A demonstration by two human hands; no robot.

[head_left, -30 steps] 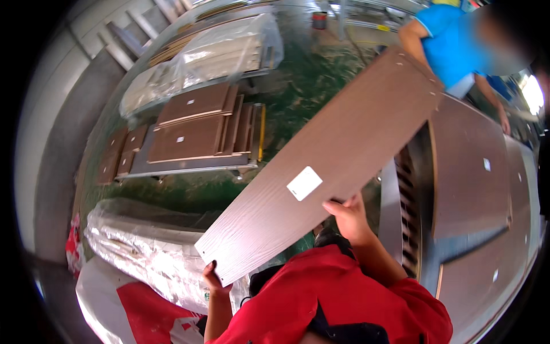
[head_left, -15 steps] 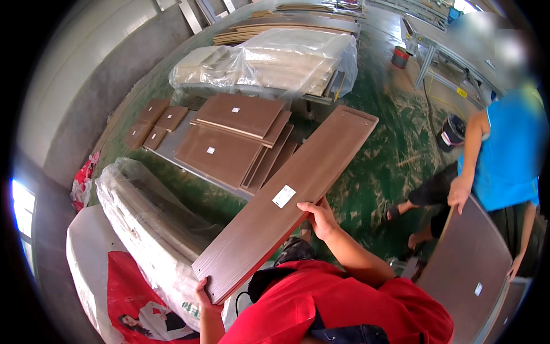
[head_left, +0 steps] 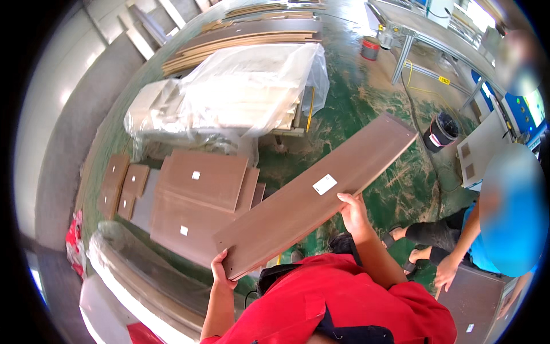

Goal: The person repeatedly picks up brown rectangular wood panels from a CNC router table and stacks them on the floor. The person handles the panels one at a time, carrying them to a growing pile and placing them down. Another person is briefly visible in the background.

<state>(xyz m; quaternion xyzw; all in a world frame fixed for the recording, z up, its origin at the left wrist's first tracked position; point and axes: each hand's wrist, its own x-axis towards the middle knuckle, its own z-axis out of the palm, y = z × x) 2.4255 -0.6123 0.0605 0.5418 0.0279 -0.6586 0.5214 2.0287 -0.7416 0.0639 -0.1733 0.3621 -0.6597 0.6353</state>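
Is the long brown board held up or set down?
Held up: the left hand grips the near end of the board, the right hand its long edge.

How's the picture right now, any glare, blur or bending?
Head view: the grey wall bows along the dark fisheye rim; head view: bright glare whitens the plastic sheet; head view: the co-worker's blue shirt is partly blurred, while the long brown board looks fairly sharp.

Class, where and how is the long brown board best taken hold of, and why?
Probably from the wearer's side, at two spread places: the near-end corner, where the left hand grips, and the near long edge, where the right hand grips. The long brown board is long and flat, stretching away from the body.
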